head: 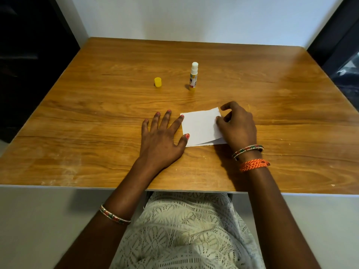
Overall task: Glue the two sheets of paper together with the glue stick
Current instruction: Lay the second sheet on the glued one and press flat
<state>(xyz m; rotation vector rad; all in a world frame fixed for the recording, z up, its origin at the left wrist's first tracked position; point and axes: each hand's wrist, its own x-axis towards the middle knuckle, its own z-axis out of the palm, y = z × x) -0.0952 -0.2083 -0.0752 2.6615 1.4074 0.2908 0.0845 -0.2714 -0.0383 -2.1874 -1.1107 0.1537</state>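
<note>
Two small white sheets of paper (200, 127) lie stacked on the wooden table (97, 117), the upper one slightly lifted at its near right edge. My left hand (161, 138) lies flat with spread fingers, its index finger and thumb touching the paper's left edge. My right hand (236, 125) pinches the right edge of the upper sheet between thumb and fingers. The glue stick (193, 76) stands upright and uncapped farther back, white glue showing at its top. Its yellow cap (158, 82) stands to the left of it.
The table meets a white wall at the back. Dark furniture stands at both far sides. My lap in white lace cloth is under the near table edge.
</note>
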